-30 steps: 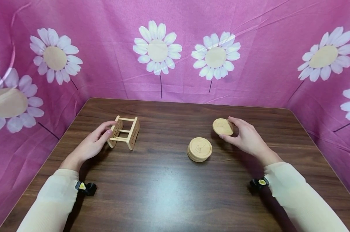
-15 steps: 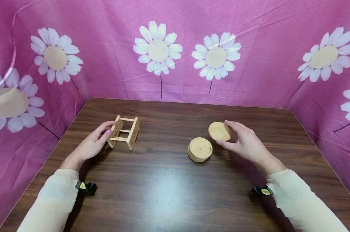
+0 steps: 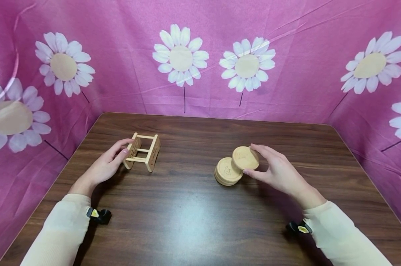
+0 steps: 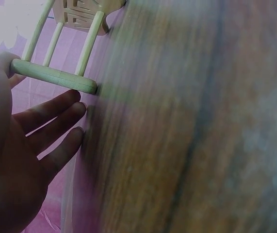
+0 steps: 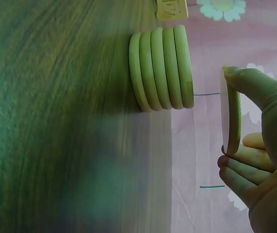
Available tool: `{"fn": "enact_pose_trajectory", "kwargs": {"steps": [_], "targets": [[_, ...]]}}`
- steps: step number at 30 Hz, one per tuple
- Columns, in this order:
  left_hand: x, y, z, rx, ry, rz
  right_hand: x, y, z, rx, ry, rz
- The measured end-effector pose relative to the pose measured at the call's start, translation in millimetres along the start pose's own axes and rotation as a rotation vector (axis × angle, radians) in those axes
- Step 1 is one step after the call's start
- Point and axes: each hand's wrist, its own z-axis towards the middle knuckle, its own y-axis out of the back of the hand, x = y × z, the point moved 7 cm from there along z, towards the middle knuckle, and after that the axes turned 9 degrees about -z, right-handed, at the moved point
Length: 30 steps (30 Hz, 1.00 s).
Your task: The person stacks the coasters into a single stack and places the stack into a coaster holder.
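Observation:
My right hand (image 3: 283,173) pinches a round wooden coaster (image 3: 245,158) by its edge, between thumb and fingers. In the head view this coaster overlaps the back right of a coaster stack (image 3: 224,178). The right wrist view shows a gap between the held coaster (image 5: 234,119) and the stack (image 5: 161,70) of several coasters. On the left, my left hand (image 3: 104,166) holds the near side panel of a wooden coaster holder (image 3: 152,156) between thumb and forefinger. The holder stands upright, with rods joining two carved side panels. In the left wrist view the other fingers (image 4: 56,150) are spread below the holder.
Both hands work over a dark wood-grain table (image 3: 187,214). A pink cloth (image 3: 127,66) printed with white daisies hangs behind the table and along its sides. Each wrist wears a black camera mount, the left one (image 3: 102,216) resting low over the table.
My right hand has carried the coaster leftward and toward me, from beside the stack to over its right edge. The left hand and the holder have stayed put.

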Motion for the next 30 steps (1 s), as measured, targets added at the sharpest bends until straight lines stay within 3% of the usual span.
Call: {"fn": "enact_pose_trajectory", "kwargs": {"steps": [17, 30], "targets": [[1.7, -0.6, 0.4, 0.001, -0.003, -0.01, 15.8, -10.5, -4.6, -0.009, 0.083, 0.011], [3.5, 0.2, 0.4, 0.01, 0.031, 0.022, 23.5, -27.1, -3.5, 0.046, 0.094, 0.019]]}}
